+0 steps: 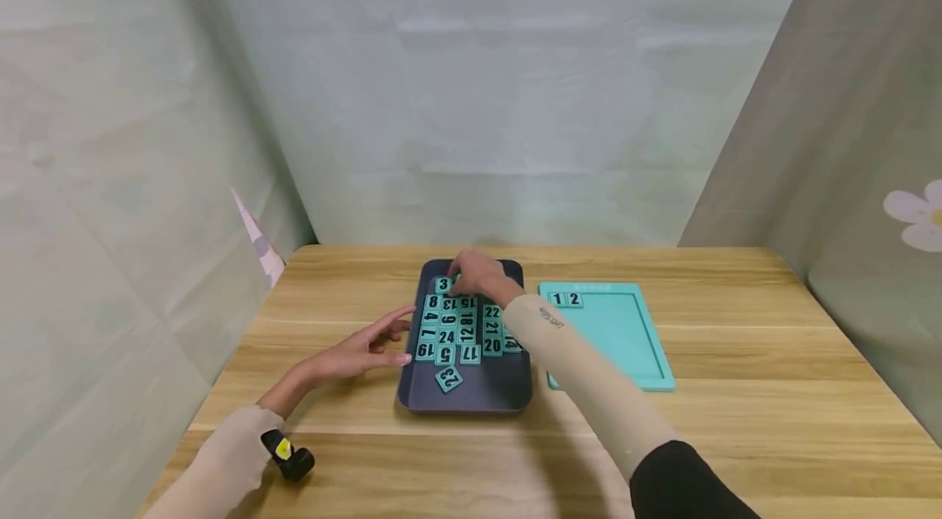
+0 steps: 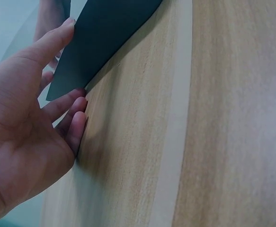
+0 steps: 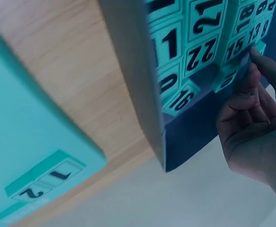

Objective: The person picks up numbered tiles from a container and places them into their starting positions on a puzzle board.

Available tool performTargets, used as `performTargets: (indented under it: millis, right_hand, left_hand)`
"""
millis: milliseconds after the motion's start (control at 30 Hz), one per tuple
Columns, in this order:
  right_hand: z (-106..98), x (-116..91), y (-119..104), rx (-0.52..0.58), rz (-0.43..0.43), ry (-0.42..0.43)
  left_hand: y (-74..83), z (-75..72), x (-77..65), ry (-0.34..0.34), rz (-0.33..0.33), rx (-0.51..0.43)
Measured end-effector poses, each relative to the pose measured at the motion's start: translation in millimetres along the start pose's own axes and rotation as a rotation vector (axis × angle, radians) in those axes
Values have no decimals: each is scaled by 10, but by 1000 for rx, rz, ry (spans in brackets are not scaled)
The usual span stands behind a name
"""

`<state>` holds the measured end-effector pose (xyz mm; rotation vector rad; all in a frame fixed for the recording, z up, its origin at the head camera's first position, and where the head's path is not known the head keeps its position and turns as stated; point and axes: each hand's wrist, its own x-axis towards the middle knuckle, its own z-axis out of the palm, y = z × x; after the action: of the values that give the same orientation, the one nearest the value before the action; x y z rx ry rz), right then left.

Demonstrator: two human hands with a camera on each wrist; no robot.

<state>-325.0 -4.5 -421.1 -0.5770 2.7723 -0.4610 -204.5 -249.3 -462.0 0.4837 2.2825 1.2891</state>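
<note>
A dark tray (image 1: 465, 398) on the table holds several turquoise number tiles (image 1: 446, 337), some turned sideways or upside down. My right hand (image 1: 478, 272) reaches over the tray's far end, its thumb and forefinger pinching the tile marked 3 (image 1: 442, 285). The right wrist view shows this hand (image 3: 256, 113) with its fingertips partly covering that tile. My left hand (image 1: 361, 349) is at the tray's left side, thumb and fingers spread and touching its edge. In the left wrist view, the left hand's (image 2: 29, 109) fingers are loosely bent beside the tray wall (image 2: 104, 38).
Right of the dark tray lies a turquoise frame board (image 1: 611, 343), with tiles 1 (image 1: 557, 299) and 2 (image 1: 574, 299) at its upper left corner. Both lie on a wooden table (image 1: 751, 355). Pale cloth (image 1: 500, 94) hangs behind it and along the sides.
</note>
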Motion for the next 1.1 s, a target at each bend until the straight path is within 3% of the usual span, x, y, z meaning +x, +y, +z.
performTargets:
  millis: [233, 467, 833, 1100]
  right_hand:
    - [-151, -103, 169, 49, -33, -3]
    - [-298, -219, 383, 10, -66, 27]
    - [-479, -394, 496, 46, -137, 57]
    - [-568, -575, 758, 100, -158, 63]
  left_hand:
    - [-10, -7, 52, -9, 7, 1]
    - [-15, -3, 92, -8, 16, 3]
    - [-111, -79, -92, 24, 30, 37]
    - [-116, -102, -127, 23, -3, 14]
